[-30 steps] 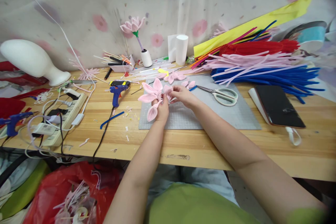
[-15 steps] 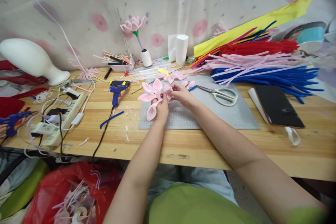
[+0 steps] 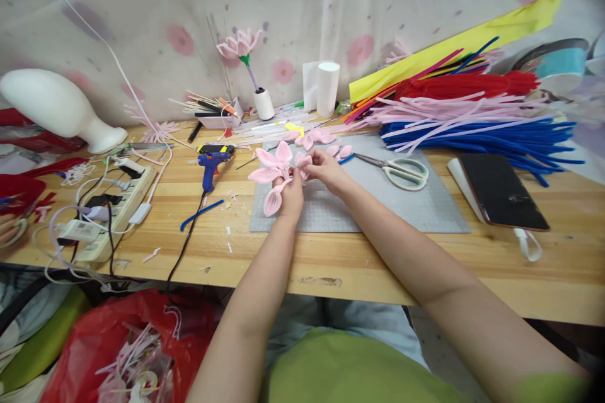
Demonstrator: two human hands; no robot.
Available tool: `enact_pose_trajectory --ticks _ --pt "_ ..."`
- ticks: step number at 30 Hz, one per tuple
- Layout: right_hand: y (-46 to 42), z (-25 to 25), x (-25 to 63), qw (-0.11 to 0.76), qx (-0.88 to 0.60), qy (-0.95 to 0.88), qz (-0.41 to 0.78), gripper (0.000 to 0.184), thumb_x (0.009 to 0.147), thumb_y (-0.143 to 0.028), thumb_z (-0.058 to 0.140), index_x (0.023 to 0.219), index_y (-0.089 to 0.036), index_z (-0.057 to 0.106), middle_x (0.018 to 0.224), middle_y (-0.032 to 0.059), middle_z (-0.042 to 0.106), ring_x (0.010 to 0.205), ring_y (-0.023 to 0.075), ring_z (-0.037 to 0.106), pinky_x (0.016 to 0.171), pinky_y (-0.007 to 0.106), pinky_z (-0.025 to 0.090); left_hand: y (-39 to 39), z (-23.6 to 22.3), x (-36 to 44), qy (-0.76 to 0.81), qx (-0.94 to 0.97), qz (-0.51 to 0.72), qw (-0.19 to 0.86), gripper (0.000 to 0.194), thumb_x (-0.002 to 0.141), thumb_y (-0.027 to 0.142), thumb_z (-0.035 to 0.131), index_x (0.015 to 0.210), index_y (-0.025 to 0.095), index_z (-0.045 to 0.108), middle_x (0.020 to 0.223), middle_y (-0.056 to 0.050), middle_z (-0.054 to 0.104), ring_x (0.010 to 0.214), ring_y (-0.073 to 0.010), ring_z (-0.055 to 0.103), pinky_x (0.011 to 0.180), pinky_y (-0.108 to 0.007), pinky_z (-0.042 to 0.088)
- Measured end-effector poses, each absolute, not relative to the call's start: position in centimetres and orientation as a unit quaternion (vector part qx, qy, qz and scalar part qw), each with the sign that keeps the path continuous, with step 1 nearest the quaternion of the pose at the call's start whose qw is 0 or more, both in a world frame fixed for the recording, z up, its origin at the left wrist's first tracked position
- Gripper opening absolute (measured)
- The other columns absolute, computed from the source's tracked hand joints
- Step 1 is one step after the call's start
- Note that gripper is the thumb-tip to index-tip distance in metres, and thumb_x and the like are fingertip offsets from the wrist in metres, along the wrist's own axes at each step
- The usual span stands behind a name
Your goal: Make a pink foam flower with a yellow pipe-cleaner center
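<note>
Above the left part of a grey cutting mat (image 3: 378, 214), my left hand (image 3: 292, 196) is closed around the base of a pink pipe-cleaner flower (image 3: 270, 174), whose petals fan out to the left. My right hand (image 3: 326, 171) pinches a pink petal (image 3: 302, 162) on the flower's right side; its fingertips meet those of the left hand. More pink petals (image 3: 317, 137) lie just behind the hands. Scissors with pale handles (image 3: 405, 174) rest on the mat to the right, beside a short blue pipe cleaner (image 3: 347, 158).
A blue glue gun (image 3: 212, 170) stands left of the mat, near a power strip (image 3: 118, 214) with tangled cables. Bundles of pipe cleaners (image 3: 477, 138) and a phone (image 3: 503, 192) are at right. A finished flower (image 3: 240, 47) stands behind. Another person's hand (image 3: 10, 230) shows at far left.
My hands and the flower have hardly moved. At the far left, the other person's blue glue gun has gone from view, and scissor handles now show at that person's hand.
</note>
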State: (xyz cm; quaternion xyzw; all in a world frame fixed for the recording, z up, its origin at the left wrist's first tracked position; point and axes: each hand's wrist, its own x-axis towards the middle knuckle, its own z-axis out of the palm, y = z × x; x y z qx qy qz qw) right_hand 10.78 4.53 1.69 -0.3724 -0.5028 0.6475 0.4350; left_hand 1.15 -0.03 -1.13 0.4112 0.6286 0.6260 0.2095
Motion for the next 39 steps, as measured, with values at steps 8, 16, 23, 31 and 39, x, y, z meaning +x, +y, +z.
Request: enact_pose_trajectory --ticks 8,16,23,31,39 --pt "4.7 1.4 10.8 0.450 -0.345 -0.499 0.655 0.031 0.050 -0.023 0.069 0.067 -0.020 0.044 0.059 -0.0063 0.054 0.054 0.0084 0.053 0.051 0.021 0.046 0.1 -1.5 0.9 0.645 0.425 0.608 0.184 0.017 0.079 0.034 0.056 0.076 0.018 0.056 0.082 -0.006 0.062 0.089 -0.0188 0.061 0.083 -0.033 0.046" --pt "4.9 1.3 10.8 0.454 -0.346 -0.491 0.658 0.031 0.050 -0.024 0.070 0.068 -0.020 0.045 0.060 -0.0061 0.056 0.055 0.0094 0.053 0.050 0.022 0.045 0.1 -1.5 0.9 0.641 0.429 0.610 0.180 0.017 0.078 0.035 0.057 0.076 0.018 0.055 0.082 -0.007 0.061 0.090 -0.0200 0.061 0.085 -0.034 0.045" --pt "4.6 1.6 11.0 0.435 -0.334 -0.505 0.666 0.024 0.052 -0.025 0.068 0.067 -0.018 0.052 0.062 -0.0049 0.056 0.056 0.0087 0.051 0.054 0.022 0.041 0.4 -1.9 0.9 0.629 0.409 0.619 0.233 0.019 0.076 0.034 0.059 0.083 0.018 0.053 0.093 -0.009 0.062 0.094 -0.0209 0.061 0.086 -0.034 0.045" --pt "5.5 1.5 12.0 0.490 -0.345 -0.456 0.658 0.023 0.058 -0.027 0.067 0.070 -0.018 0.049 0.060 -0.0057 0.051 0.050 0.0065 0.046 0.045 0.020 0.035 0.1 -1.4 0.3 0.548 0.511 0.591 0.298 0.027 0.085 0.045 0.048 0.093 0.021 0.058 0.098 -0.007 0.065 0.100 -0.0191 0.059 0.089 -0.032 0.044" --pt "4.0 2.1 10.4 0.547 -0.393 -0.365 0.643 0.029 0.061 -0.021 0.062 0.075 -0.022 0.036 0.062 -0.0073 0.049 0.054 0.0098 0.053 0.053 0.027 0.050 -0.5 -0.6 0.7 0.592 0.523 0.542 0.288 0.025 0.088 0.041 0.045 0.081 0.019 0.055 0.081 -0.006 0.063 0.081 -0.0165 0.059 0.078 -0.029 0.046"
